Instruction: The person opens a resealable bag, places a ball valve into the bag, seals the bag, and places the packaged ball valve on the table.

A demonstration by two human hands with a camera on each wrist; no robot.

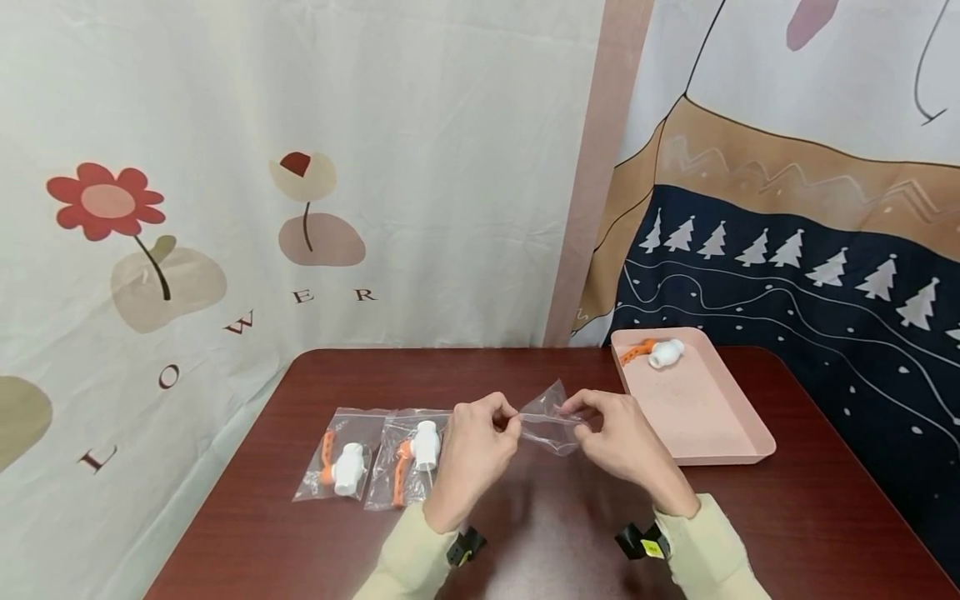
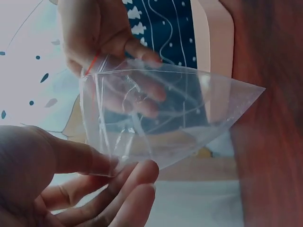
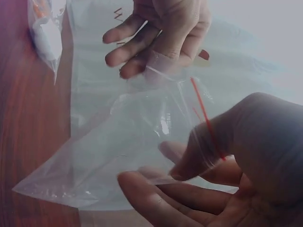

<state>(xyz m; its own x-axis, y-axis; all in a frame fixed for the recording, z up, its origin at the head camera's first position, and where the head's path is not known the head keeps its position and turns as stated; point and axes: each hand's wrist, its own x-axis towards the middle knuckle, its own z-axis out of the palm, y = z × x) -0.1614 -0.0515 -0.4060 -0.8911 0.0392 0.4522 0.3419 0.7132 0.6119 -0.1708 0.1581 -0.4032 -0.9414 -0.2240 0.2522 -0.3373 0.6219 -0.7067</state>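
Note:
A clear zip-lock bag (image 1: 551,429) is held up over the table between both hands, with no item visible inside. My left hand (image 1: 476,446) pinches one side of its mouth between thumb and fingers. At the opposite side, my right hand (image 1: 622,437) grips the bag near the zip, thumb against the film and fingers behind it. A red line (image 3: 207,118) runs along the bag's mouth in the right wrist view. The bag's pointed bottom corner (image 2: 253,90) hangs away from both hands. Near the left hand lies a bagged white plastic fitting (image 1: 426,447) with an orange strap, partly covered by that hand.
Farther left lies another bagged white fitting (image 1: 348,469) with an orange strap. A pink tray (image 1: 716,408) stands at the back right, holding one loose white fitting (image 1: 666,353) with its orange strap (image 1: 636,351). Behind the dark red table (image 1: 562,533) hangs a printed curtain (image 1: 450,167).

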